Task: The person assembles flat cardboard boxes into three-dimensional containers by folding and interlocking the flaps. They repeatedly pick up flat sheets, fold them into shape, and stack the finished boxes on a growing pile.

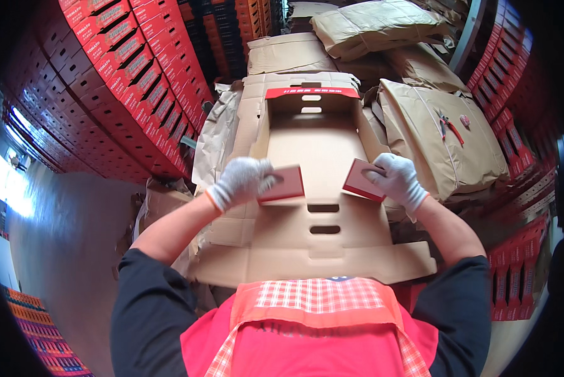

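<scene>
A partly folded cardboard box lies before me, its far end wall standing with a red printed top edge and hand slots. Its near panel, with two oval slots, spreads flat toward me. My left hand, in a white glove, is closed on the box's left end flap, which has a red edge. Across from it, my right hand, also gloved, grips the matching right end flap. Both flaps tilt inward over the near part of the box, with a gap between them.
Tall stacks of red cardboard boxes rise at the left, with more red boxes at the right. Paper-wrapped bundles lie behind. Red-handled pliers rest on a tied bundle to the right. Grey floor stretches at the left.
</scene>
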